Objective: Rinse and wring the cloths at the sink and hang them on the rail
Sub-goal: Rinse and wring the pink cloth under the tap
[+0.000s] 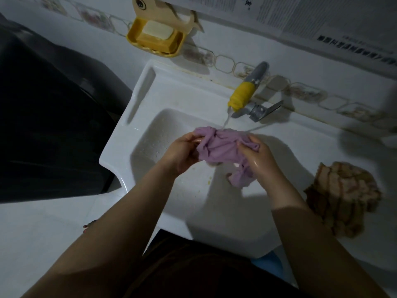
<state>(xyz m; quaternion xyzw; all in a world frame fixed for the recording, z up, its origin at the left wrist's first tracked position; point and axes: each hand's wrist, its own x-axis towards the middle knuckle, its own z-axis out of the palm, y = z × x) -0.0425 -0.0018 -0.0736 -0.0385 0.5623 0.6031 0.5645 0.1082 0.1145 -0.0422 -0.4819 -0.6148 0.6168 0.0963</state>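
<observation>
Left hand (182, 152), right hand (256, 157) gripping purple cloth (221, 147), mid-sink (137, 100)

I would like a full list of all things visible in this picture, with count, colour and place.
sink: one, white, centre
tap: one, grey with yellow nozzle, behind the basin, water running
purple cloth: one, under the stream, over the basin
brown checked cloth: one, bunched on the counter, right
soap dish: one, yellow, on the wall, holding soap bars
dark appliance: one, left
left hand: grips the purple cloth
right hand: grips the purple cloth
</observation>
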